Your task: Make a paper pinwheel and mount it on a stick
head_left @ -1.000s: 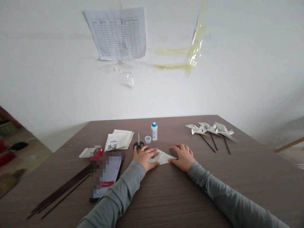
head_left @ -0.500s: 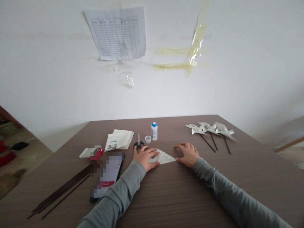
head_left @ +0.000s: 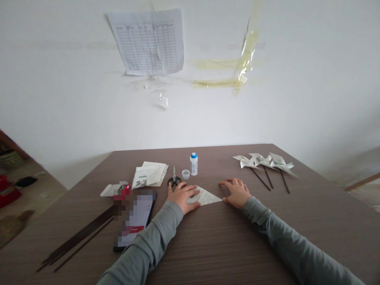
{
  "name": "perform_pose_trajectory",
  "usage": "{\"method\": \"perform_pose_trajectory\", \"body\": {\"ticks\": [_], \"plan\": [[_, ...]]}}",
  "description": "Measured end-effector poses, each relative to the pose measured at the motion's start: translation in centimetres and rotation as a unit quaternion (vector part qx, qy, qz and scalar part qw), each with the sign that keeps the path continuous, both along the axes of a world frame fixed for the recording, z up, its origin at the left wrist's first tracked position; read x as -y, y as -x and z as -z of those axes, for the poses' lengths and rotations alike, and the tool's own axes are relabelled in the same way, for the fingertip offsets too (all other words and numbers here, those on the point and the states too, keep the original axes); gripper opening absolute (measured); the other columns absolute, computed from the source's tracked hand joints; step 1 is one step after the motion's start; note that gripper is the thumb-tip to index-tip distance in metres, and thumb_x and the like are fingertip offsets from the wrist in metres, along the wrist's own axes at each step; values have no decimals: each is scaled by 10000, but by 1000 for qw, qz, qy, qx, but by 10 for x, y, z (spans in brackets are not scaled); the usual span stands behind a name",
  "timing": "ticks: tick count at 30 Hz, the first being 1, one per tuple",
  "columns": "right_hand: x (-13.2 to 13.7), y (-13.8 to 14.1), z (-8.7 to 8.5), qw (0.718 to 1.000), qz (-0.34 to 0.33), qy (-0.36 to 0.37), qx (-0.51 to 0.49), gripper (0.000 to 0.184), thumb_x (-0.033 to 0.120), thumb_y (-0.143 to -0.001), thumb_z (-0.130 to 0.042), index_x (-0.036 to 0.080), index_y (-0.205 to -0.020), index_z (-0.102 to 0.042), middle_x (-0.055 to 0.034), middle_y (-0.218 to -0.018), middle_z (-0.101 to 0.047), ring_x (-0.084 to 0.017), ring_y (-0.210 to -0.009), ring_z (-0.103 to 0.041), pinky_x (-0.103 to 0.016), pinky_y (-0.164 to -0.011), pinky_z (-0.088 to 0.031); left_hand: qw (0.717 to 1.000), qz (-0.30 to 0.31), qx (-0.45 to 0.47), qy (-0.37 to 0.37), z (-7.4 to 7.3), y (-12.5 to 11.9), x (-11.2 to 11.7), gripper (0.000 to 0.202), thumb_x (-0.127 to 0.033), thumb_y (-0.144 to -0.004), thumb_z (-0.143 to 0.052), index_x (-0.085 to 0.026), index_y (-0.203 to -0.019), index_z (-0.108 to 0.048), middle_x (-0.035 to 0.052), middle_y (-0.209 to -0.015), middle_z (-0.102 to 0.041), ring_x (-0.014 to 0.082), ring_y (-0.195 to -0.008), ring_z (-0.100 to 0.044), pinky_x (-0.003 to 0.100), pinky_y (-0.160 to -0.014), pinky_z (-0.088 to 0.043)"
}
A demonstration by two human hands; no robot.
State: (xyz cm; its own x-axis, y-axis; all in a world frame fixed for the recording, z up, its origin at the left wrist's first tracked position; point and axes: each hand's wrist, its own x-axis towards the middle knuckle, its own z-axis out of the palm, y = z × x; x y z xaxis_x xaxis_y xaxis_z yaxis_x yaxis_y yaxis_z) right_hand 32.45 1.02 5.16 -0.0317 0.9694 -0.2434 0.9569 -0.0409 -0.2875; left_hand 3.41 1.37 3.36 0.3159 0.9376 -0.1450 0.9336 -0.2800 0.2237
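Note:
A printed paper folded into a triangle (head_left: 208, 196) lies flat on the brown wooden table (head_left: 225, 245). My left hand (head_left: 181, 196) rests flat on its left part, fingers spread. Beside the triangle's right tip sits my right hand (head_left: 236, 192), fingers stretched out on the table. Black-handled scissors (head_left: 173, 178) lie just beyond my left hand. A small white glue bottle with a blue cap (head_left: 193, 164) stands behind them, its loose clear cap (head_left: 185, 174) next to it.
A pile of printed papers (head_left: 148, 174) lies at the back left. A phone (head_left: 135, 218) and several dark thin sticks (head_left: 78, 239) lie at the left. Three paper pinwheels on sticks (head_left: 267, 164) lie at the back right. A printed sheet (head_left: 150, 41) hangs on the wall.
My right hand slid off the triangle's right tip and now rests on the table beside it. My left hand stayed put.

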Motion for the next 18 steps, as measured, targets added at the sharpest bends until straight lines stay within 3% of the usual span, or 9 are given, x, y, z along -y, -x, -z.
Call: {"method": "perform_pose_trajectory", "body": {"ticks": [2, 6, 11, 14, 18], "plan": [[-2, -4, 5, 1000, -7, -18, -5, 838, 340, -992, -943, 447, -1809, -786, -114, -1946, -630, -516, -1923, -434, -762, -1547, -398, 1000, 5, 9, -10, -1, 0, 2, 624, -564, -1106, -929, -555, -1724, -841, -23, -1971, -725, 512, -1909, -503, 968, -1566, -188], [-8, -16, 12, 999, -19, -29, -28, 808, 300, -954, -935, 429, -1747, -852, -101, -1905, -680, -493, -1855, -533, -675, -1534, -449, 999, 7, 24, -31, -1, 1, 5, 566, -483, -1124, -941, -511, -1686, -872, -7, -1933, -765, 537, -1879, -547, 971, -1554, -213], [-12, -17, 21, 991, -34, -91, -88, 647, 261, -1073, -801, 390, -1701, -895, -106, -1738, -824, -441, -1745, -658, -626, -1490, -517, 999, 9, 26, -31, -6, -2, 7, 580, -442, -1121, -961, -504, -1691, -875, -1, -1927, -770, 545, -1874, -563, 1009, -1536, -214], [-6, -4, 28, 984, -60, -134, -102, 530, 375, -1129, -861, 376, -1654, -925, -123, -1734, -823, -441, -1744, -656, -623, -1476, -537, 1000, 8, 16, -16, -15, -5, 8, 584, -479, -1118, -947, -516, -1696, -876, -12, -1940, -755, 545, -1888, -550, 1021, -1546, -201], [6, 18, 31, 986, -76, -129, -72, 651, 544, -1103, -955, 376, -1728, -878, -147, -1864, -723, -478, -1842, -549, -684, -1529, -459, 1000, 3, 5, 11, -23, -8, 10, 624, -496, -1095, -926, -531, -1716, -875, -12, -1967, -727, 537, -1913, -522, 992, -1580, -180]]}}
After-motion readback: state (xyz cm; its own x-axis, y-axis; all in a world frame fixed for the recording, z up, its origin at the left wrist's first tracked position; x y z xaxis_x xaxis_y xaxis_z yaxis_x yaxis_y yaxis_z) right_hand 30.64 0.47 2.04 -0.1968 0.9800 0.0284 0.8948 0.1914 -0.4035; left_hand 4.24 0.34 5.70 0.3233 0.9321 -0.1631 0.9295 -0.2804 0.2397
